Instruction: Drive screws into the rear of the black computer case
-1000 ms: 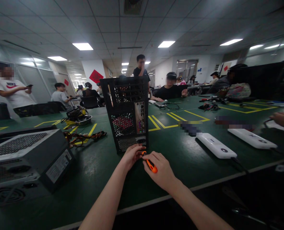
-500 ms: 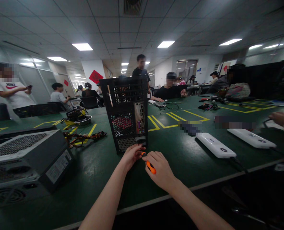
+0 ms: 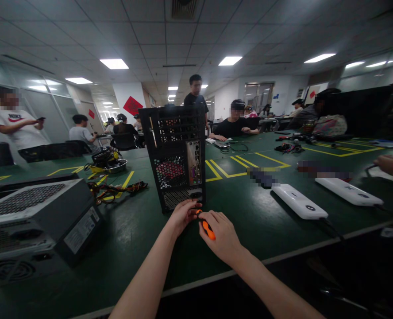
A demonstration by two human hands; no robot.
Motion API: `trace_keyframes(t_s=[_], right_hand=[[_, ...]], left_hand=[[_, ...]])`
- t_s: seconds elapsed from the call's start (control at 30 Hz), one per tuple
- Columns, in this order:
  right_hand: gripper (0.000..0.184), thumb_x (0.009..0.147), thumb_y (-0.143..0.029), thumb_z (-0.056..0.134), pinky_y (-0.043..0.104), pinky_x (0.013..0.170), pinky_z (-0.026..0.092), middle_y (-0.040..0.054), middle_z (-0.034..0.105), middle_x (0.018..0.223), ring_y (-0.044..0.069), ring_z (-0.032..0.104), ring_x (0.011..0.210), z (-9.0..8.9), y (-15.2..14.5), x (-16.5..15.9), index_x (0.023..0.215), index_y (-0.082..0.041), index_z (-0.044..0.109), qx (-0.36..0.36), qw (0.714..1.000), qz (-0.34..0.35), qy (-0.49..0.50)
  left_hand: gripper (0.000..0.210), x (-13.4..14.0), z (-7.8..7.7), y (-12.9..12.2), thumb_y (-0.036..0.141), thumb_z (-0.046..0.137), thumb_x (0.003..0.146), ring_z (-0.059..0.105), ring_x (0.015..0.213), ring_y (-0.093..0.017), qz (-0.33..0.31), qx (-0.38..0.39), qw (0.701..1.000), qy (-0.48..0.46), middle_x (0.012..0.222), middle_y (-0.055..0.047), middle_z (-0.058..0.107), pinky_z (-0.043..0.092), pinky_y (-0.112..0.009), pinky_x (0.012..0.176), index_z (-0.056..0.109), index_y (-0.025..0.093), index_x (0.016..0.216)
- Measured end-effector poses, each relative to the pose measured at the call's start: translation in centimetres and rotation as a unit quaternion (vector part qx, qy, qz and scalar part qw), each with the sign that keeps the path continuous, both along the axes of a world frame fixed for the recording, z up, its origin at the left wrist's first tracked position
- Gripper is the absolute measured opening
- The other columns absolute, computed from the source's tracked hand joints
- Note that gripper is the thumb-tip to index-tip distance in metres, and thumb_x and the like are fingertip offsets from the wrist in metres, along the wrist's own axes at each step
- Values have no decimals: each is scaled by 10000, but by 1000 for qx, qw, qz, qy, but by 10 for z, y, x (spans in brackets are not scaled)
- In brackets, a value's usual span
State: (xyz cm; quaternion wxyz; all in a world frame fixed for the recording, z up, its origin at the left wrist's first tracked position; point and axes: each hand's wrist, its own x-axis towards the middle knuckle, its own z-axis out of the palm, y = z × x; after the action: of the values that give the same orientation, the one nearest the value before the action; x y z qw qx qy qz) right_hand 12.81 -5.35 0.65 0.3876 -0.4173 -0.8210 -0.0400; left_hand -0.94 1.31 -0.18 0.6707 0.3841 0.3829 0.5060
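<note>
A black computer case (image 3: pixel 179 153) stands upright on the green table, its rear panel with ports and vents facing me. My right hand (image 3: pixel 221 232) is wrapped round the handle of an orange and black screwdriver (image 3: pixel 209 230). The front end of that screwdriver points at the case's lower right corner. My left hand (image 3: pixel 183 215) is at the bottom edge of the case, fingers curled about the screwdriver's front end. Its tip and shaft are hidden behind the fingers.
Left of the case lie a grey power supply (image 3: pixel 40 226), a bundle of cables (image 3: pixel 117 190) and a metal bowl (image 3: pixel 117 166). White power banks (image 3: pixel 299 201) with black leads are on the right. Another person's hand (image 3: pixel 391 166) shows at the right edge.
My right hand's fingers have shifted slightly around the screwdriver handle. My left hand and the case stay in place. The person across the table has lowered a hand.
</note>
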Motion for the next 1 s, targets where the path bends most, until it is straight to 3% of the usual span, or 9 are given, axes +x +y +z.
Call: trace_keyframes(t_s=[0.17,0.33,0.47,0.63,0.87,1.0], right_hand=[[199,716,-116,470,298,701,361,33,489,817,156,459,775,2,0,2,893,-196,512,-13,999,25,-19],[188,752,-278,477,317,706,364,47,489,840,168,462,778,5,-3,-1,917,-196,510,-13,1000,20,-11],[203,776,-211,422,309,704,364,44,509,822,160,471,763,3,-2,-2,970,-182,474,-7,1000,9,3],[140,727,-147,451,297,685,351,35,494,791,157,461,754,1,-2,0,842,-193,516,0,999,14,-30],[193,752,-316,467,300,702,346,44,517,827,162,473,771,7,-6,-1,889,-187,508,-4,1000,11,-17],[195,776,-244,423,283,689,350,34,544,811,142,483,721,3,-5,-1,951,-168,463,-14,1000,0,11]], left_hand=[[250,0,-1,1,222,589,660,571,616,-100,2,3,1000,4,857,-110,612,438,-189,523,543,114,880],[260,-1,-5,2,242,590,658,576,644,-111,6,13,1000,0,862,-112,610,440,-193,535,547,112,878],[256,-1,-3,2,235,585,660,576,636,-113,3,5,1000,4,869,-117,608,435,-192,514,540,113,880],[261,-1,-2,1,228,582,662,571,593,-102,1,2,1000,10,871,-114,608,424,-186,479,534,114,892],[253,-1,-4,2,235,589,658,574,618,-106,2,10,1000,-2,866,-114,608,437,-190,509,546,111,874],[262,-1,-2,1,245,591,658,577,626,-109,0,3,1000,1,873,-115,607,437,-190,509,540,114,879]])
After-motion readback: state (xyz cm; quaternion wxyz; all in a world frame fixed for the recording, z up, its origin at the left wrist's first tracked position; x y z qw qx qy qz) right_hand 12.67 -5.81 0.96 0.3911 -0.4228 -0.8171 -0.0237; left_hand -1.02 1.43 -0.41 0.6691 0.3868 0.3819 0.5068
